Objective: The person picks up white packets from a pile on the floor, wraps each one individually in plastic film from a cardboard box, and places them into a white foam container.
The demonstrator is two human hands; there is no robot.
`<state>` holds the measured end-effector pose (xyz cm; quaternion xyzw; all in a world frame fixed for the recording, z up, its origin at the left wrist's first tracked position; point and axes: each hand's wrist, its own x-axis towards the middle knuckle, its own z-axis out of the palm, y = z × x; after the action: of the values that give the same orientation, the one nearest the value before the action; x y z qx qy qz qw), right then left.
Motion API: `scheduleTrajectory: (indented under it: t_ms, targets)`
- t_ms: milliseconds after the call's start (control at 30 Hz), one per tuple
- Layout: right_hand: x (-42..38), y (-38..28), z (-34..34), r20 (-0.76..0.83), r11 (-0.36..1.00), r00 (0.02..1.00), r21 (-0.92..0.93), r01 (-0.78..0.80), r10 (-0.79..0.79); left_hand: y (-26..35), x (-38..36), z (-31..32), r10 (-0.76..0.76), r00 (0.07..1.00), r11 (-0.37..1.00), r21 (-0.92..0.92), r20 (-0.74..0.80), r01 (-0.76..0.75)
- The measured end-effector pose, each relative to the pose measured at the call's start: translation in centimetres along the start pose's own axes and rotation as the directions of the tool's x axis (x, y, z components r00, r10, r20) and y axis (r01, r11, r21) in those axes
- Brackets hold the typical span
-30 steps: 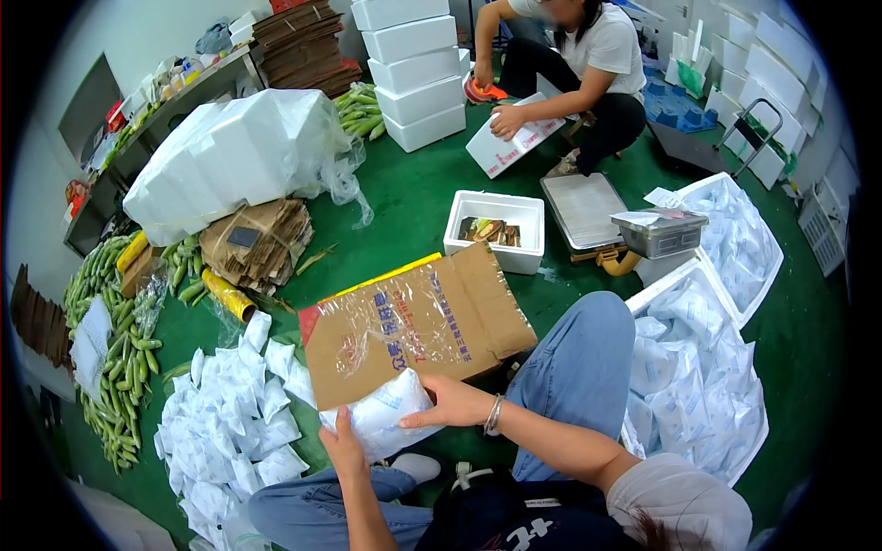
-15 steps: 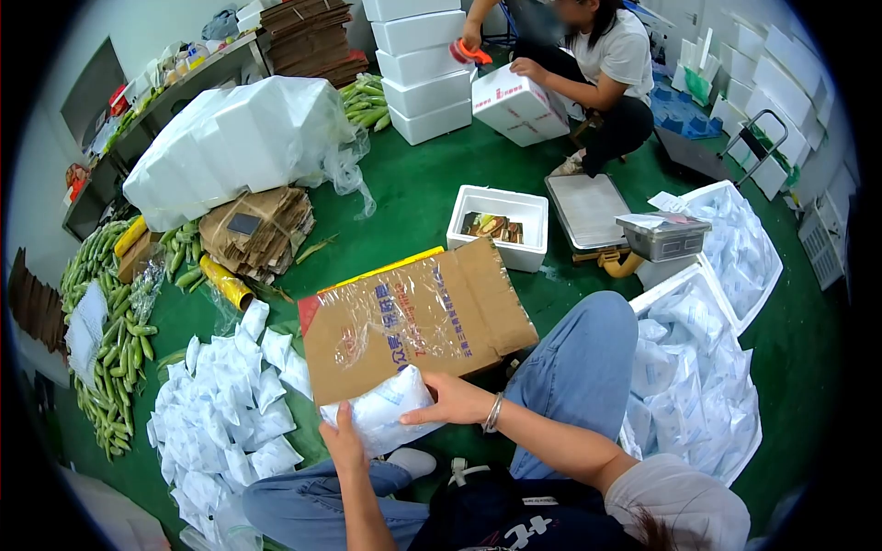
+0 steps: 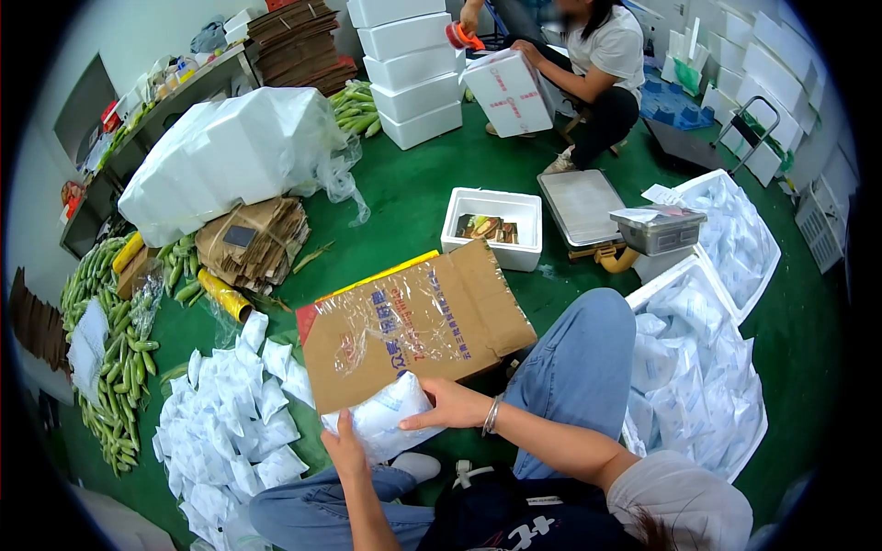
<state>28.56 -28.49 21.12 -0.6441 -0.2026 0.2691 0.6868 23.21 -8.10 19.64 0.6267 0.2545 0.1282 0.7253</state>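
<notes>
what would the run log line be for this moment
left hand: under white pack | right hand: gripping pack edge | pack: held beside cardboard sheet | nearby: pile of packs on floor

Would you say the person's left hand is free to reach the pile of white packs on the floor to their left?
Probably not yet: the left hand and right hand both grip a white pack. The pile of packs lies close, with nothing between.

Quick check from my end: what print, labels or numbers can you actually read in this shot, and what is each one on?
Cardboard sheet: blue Chinese characters under clear film, too blurred to quote.
Foam box held by the co-worker: red markings, unreadable.
White pack between left hand and right hand: faint print, unreadable.
Dark garment: white marks, unreadable.
</notes>
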Motion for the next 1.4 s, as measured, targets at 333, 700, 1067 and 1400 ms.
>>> scheduleTrajectory:
  t_ms: [333, 700, 1067, 1400]
  targets:
    - [0.1, 0.4, 0.1, -0.003, 1.0, 1.0, -0.018, 0.012, -0.012, -0.3, 0.1, -0.4, 0.004, 1.0, 1.0, -0.031, -0.006, -0.004]
    - [0.0, 0.1, 0.1, 0.011, 1.0, 1.0, -0.019, -0.009, 0.009, 0.0, -0.2, -0.2, -0.015, 0.999, 1.0, 0.012, -0.037, 0.015]
    - [0.5, 1.7, 0.2, 0.005, 0.999, 1.0, 0.021, -0.031, 0.03, -0.4, 0.0, -0.6, -0.007, 1.0, 0.999, 0.053, 0.002, 0.007]
    - [0.6, 2.0, 0.3, 0.018, 0.994, 0.998, 0.091, -0.062, 0.061, -0.2, 0.0, -0.3, -0.008, 1.0, 0.998, 0.065, 0.012, 0.008]
